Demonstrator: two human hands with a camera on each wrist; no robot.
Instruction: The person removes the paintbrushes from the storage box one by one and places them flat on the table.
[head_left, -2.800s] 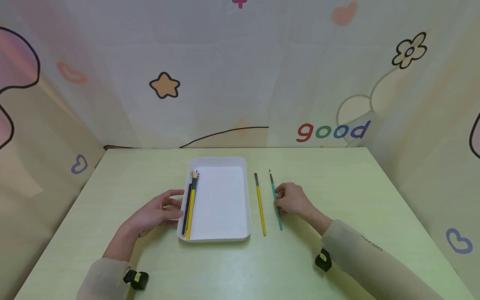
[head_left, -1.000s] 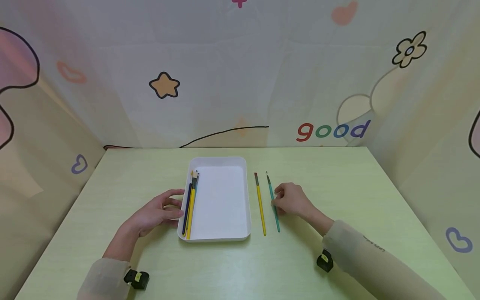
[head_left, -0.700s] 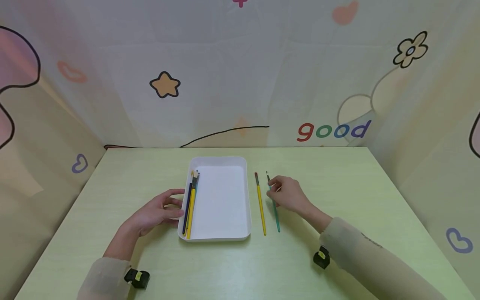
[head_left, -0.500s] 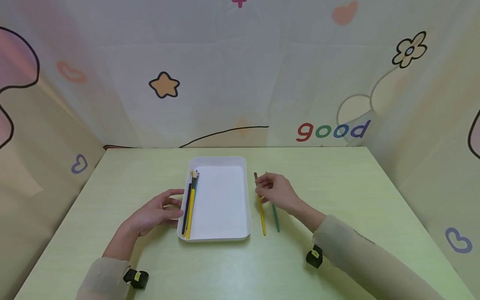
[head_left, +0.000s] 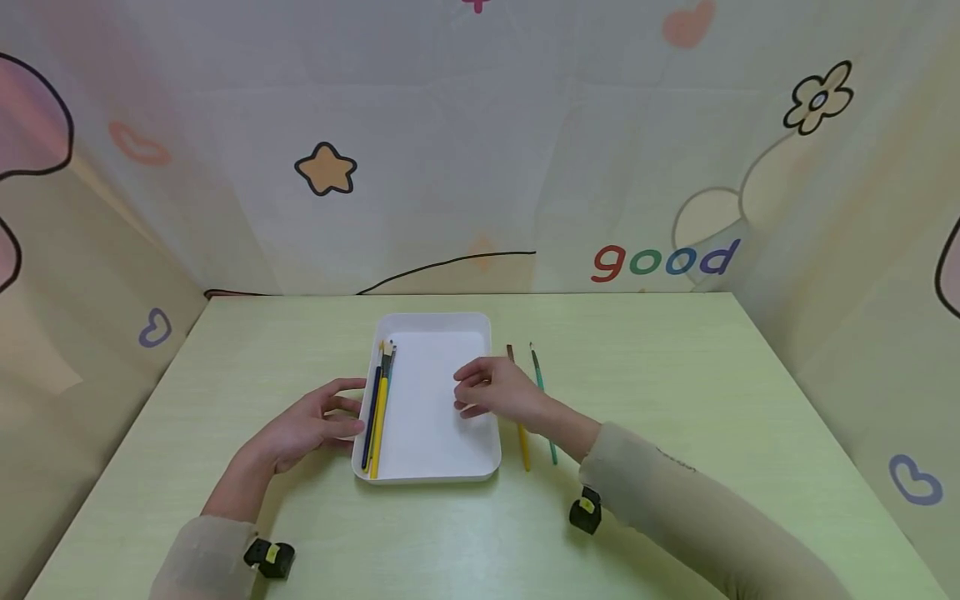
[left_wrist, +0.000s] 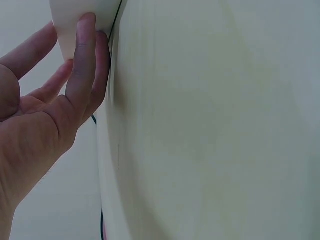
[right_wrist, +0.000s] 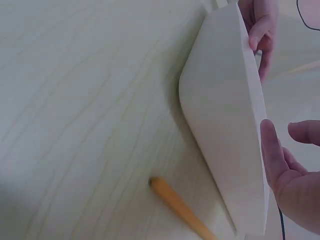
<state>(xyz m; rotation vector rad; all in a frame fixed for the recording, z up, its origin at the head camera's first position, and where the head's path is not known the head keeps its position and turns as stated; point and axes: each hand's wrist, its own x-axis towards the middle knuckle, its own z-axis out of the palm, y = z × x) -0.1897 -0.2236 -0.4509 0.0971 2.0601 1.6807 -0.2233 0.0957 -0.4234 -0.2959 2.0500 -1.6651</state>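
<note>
A white tray lies on the table. Along its left inner wall rest several paintbrushes, among them a yellow-handled paintbrush and a dark blue one. My left hand touches the tray's left wall with spread fingers; the left wrist view shows fingertips against the tray's side. Above the right part of the tray hovers my right hand, fingers loosely bent and nothing between them. Under its wrist, a yellow paintbrush lies right of the tray, partly hidden. Beside that lies a teal paintbrush, its middle covered by the forearm.
The pale green table runs back to a printed cloth backdrop with cloth sides. A black wrist camera is strapped under the left sleeve, another wrist camera under the right.
Earlier my right hand pinched the teal paintbrush and shifted it slightly left. It has since let go and moved left across the yellow paintbrush to over the tray. My left hand stays put.
</note>
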